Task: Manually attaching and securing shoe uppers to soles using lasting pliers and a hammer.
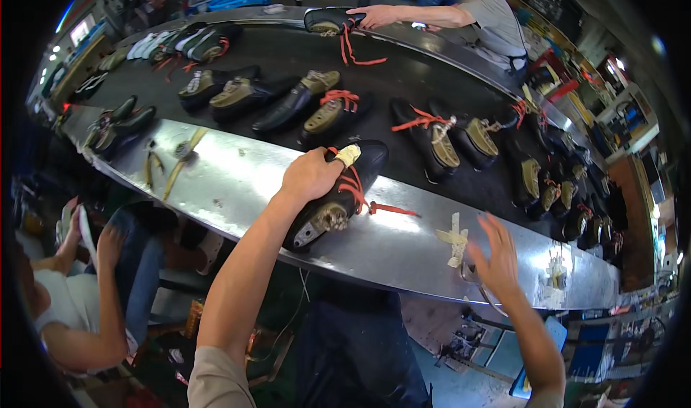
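Note:
My left hand [312,174] is closed over a black shoe [371,162] that rests on a metal ledge. A pale yellow wrap [349,155] shows at the thumb end of that hand. Red laces [353,191] hang from the shoe, one end trailing along the metal. A shoe last [314,229] with a metal plate fills its heel opening. Fingers outstretched, my right hand [498,258] is above the ledge with nothing visible in it. Beside it, cream tape strips [455,239] stick to the metal, and a thin curved object [471,275], unclear in kind, lies partly behind the hand.
Several black shoes on lasts stand on the dark conveyor belt [237,131] beyond the metal ledge [245,192]. Tools [152,165] lie at the ledge's left. Across the belt, a person's hand [374,16] holds another shoe [327,21]. Another person [86,300] sits at lower left.

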{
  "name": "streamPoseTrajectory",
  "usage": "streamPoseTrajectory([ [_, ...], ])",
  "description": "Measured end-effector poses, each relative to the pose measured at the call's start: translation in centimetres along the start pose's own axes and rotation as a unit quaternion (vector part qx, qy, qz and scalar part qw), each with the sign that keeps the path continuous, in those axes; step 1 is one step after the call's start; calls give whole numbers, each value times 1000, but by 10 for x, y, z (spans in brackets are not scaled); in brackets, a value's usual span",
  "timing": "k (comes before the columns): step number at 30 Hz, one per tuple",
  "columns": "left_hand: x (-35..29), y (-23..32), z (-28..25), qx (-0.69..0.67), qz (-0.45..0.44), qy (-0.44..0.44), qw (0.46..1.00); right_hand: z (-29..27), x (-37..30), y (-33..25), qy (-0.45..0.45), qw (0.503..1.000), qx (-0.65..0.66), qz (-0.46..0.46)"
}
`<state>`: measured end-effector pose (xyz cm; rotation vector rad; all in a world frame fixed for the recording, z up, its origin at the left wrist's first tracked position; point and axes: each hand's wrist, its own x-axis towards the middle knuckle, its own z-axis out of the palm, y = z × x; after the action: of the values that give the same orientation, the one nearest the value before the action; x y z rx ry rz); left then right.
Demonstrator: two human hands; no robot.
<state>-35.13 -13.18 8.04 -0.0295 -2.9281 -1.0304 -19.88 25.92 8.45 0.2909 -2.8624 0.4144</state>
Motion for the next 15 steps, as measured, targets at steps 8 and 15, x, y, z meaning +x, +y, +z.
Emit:
streamPoseTrajectory([
  [8, -198, -23, -6, -578, -205, -92, 784, 3, -108, 8, 63, 995, -74, 2],
  [15, -344, -46, 135, -671, -355, -81, 646, 12, -93, 49, 18, 999, 30, -19],
])
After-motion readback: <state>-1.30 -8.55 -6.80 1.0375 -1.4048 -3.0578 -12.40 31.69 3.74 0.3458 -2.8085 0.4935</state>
